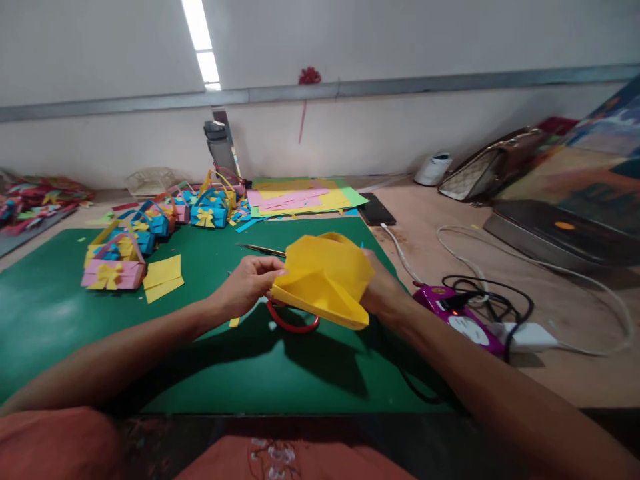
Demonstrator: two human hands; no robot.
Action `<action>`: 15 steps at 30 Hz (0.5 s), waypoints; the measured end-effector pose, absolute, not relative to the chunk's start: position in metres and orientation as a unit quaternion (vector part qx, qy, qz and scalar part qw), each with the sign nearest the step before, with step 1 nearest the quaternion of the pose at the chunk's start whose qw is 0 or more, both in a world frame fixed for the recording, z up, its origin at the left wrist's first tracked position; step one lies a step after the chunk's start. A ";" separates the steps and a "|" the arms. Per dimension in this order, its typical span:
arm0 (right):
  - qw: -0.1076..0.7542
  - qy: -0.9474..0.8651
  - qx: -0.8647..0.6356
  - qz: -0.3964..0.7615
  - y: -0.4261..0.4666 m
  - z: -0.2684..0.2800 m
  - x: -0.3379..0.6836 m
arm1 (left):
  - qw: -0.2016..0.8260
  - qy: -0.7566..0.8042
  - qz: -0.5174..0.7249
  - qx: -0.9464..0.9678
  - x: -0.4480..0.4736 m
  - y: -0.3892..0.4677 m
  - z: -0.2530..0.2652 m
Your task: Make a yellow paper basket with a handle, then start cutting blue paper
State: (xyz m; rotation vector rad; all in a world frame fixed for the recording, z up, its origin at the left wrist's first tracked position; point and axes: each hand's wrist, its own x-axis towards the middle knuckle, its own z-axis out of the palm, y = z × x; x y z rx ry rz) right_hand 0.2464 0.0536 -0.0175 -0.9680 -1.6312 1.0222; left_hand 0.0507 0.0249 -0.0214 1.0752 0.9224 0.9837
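A folded piece of yellow paper (320, 277), partly opened into a boxy shape, is held above the green mat (210, 373). My left hand (253, 283) pinches its left edge between thumb and fingers. At the right edge my right hand (377, 283) grips the same paper, most of its fingers hidden behind it. Under the paper, the red handles of scissors (295, 327) show; their blades are covered. A dark pencil-like tool (263, 250) lies just behind. Two yellow paper squares (163, 277) rest on the mat to the left.
Small paper baskets with bows (114, 273) stand at the left and back left. Stacked coloured sheets (305, 197), a phone (377, 209) and a grey bottle (220, 147) are at the back. A purple power strip (457, 320) with cables lies close by my right forearm.
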 end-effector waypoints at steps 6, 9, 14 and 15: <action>0.482 -0.511 -0.441 0.559 0.051 -0.026 0.244 | 0.601 0.449 0.498 0.435 0.021 0.021 -0.030; 0.496 -0.547 -0.424 0.524 0.049 -0.026 0.242 | 0.599 0.460 0.498 0.426 0.017 0.020 -0.041; 0.466 -0.619 -0.411 0.481 0.042 -0.030 0.236 | 0.619 0.451 0.489 0.418 0.017 0.021 -0.055; 0.463 -0.631 -0.418 0.461 0.041 -0.032 0.235 | 0.619 0.449 0.487 0.421 0.017 0.021 -0.056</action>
